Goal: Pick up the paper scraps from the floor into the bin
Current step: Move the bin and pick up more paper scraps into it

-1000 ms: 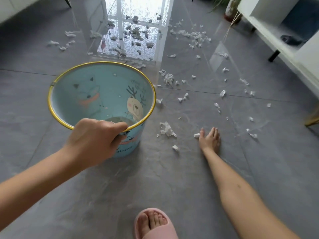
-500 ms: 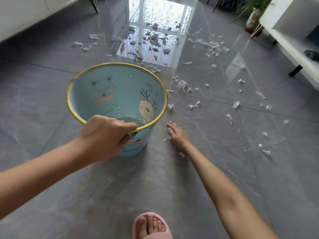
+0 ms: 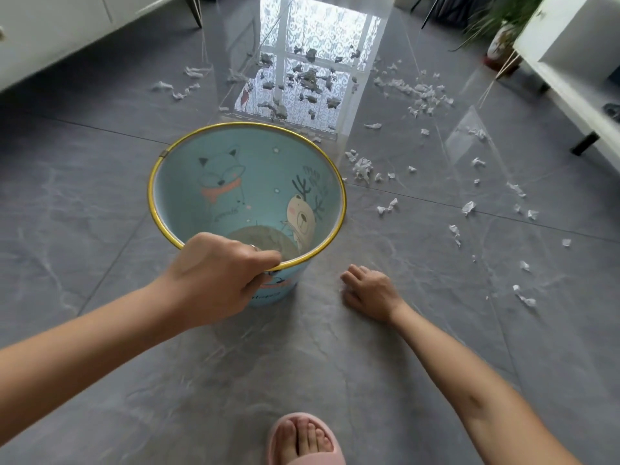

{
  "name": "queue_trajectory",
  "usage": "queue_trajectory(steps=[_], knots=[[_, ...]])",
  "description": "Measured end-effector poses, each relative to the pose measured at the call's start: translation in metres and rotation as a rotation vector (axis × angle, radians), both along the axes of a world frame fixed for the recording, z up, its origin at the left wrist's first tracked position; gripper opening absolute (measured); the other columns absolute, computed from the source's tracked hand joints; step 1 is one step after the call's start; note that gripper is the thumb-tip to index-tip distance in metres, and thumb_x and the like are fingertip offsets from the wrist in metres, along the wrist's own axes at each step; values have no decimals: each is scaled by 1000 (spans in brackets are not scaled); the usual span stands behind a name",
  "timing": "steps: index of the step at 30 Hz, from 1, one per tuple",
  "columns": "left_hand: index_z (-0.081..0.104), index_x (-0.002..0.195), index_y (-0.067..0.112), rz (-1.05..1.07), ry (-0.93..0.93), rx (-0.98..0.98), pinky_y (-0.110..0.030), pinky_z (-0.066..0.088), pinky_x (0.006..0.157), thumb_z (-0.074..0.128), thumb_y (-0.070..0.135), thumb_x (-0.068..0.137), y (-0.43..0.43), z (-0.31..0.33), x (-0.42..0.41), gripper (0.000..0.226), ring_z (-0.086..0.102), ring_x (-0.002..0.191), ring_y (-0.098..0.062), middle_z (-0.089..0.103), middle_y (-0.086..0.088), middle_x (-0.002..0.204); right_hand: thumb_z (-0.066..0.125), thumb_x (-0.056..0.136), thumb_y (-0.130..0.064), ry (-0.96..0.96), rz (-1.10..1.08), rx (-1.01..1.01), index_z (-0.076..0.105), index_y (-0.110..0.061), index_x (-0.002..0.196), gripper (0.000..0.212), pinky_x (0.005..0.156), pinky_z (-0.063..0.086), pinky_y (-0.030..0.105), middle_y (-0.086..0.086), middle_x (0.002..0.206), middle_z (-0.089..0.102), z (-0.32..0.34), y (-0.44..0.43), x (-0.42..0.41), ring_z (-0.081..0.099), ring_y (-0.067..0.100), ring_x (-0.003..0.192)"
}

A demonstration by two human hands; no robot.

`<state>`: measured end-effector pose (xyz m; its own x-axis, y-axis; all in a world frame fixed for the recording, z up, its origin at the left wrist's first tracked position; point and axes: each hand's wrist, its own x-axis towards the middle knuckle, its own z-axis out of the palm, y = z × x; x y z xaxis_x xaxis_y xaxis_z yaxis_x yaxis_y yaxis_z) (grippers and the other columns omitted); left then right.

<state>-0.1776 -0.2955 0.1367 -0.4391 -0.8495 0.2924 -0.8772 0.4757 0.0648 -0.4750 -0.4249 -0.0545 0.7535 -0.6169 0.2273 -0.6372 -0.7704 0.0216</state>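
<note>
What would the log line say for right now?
left hand: grips blue bin rim | right hand: curled on floor beside bin, catch hidden | paper scraps: scattered beyond bin

One bin (image 3: 188, 196), dozens of scraps (image 3: 362, 167)

Nothing could be read for sure: the blue bin (image 3: 188, 196) carried small dark lettering (image 3: 265, 297) low on its outer wall and fainter writing (image 3: 315, 178) above the deer (image 3: 301, 219) inside, both too blurred to make out.
</note>
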Motion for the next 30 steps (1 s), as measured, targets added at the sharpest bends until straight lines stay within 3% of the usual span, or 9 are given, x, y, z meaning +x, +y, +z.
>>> queue_trajectory(steps=[4, 9, 13, 16, 19, 23, 27, 29, 30], knots=[[62, 70, 21, -2, 10, 7, -18, 19, 43, 42, 30, 76, -3, 1, 4, 23, 57, 44, -25, 60, 4, 53, 40, 90, -36, -5, -130, 4, 40, -19, 72, 25, 32, 36, 27, 4, 63, 56, -8, -2, -2, 58, 27, 43], [64, 70, 22, -21, 0, 12, -20, 24, 41, 41, 31, 76, -7, 1, 6, 25, 57, 46, -25, 60, 4, 54, 45, 94, -31, -179, -421, 188, 51, -5, 65, 39, 50, 41, 38, 23, 61, 60, 5, -1, 4, 60, 40, 57], [62, 69, 21, -42, -6, 11, -20, 22, 41, 42, 30, 76, -10, 1, 7, 23, 56, 45, -25, 59, 5, 53, 40, 94, -29, -787, -568, 275, 29, -21, 55, 42, 54, 25, 34, -4, 47, 26, 80, -22, 27, 27, 14, 47], [60, 67, 21, -77, -8, 23, -19, 20, 40, 43, 31, 77, -12, 2, 7, 22, 54, 43, -24, 58, 5, 51, 39, 94, -35, -1182, -564, 325, 28, -25, 52, 45, 46, 26, 35, -3, 45, 28, 160, -35, 63, 26, 15, 45], [59, 65, 22, -100, -7, 26, -19, 16, 41, 43, 32, 77, -16, 3, 8, 21, 52, 42, -23, 58, 5, 50, 37, 100, -20, -1395, -349, 444, 32, -22, 53, 48, 40, 24, 20, -8, 42, 32, 225, -33, 103, 29, 5, 35], [58, 67, 24, -98, 12, 37, -20, 24, 39, 43, 33, 75, -21, 1, 11, 19, 54, 44, -23, 59, 5, 51, 34, 102, -18, -1188, -138, 612, 36, -14, 55, 47, 42, 24, 23, 2, 47, 32, 258, -19, 162, 29, 5, 36], [59, 69, 24, -108, 32, 38, -20, 26, 38, 44, 33, 75, -21, -3, 14, 18, 54, 42, -24, 59, 5, 51, 14, 94, -57, -611, -92, 697, 53, -25, 55, 64, 53, 33, 23, -12, 56, 50, 252, -18, 182, 42, 1, 47], [60, 70, 23, -123, 42, 26, -20, 29, 37, 44, 32, 75, -21, -3, 15, 19, 55, 42, -25, 59, 4, 51, 7, 93, -56, -349, -42, 621, 69, -28, 78, 70, 80, 39, 19, -8, 88, 66, 253, -13, 172, 56, -3, 77], [62, 71, 23, -129, 48, 27, -20, 31, 37, 44, 32, 75, -22, -2, 15, 20, 56, 43, -26, 60, 3, 51, 9, 94, -49, -305, -12, 557, 71, -26, 92, 67, 97, 34, 20, -6, 107, 67, 252, -12, 165, 56, -2, 99]])
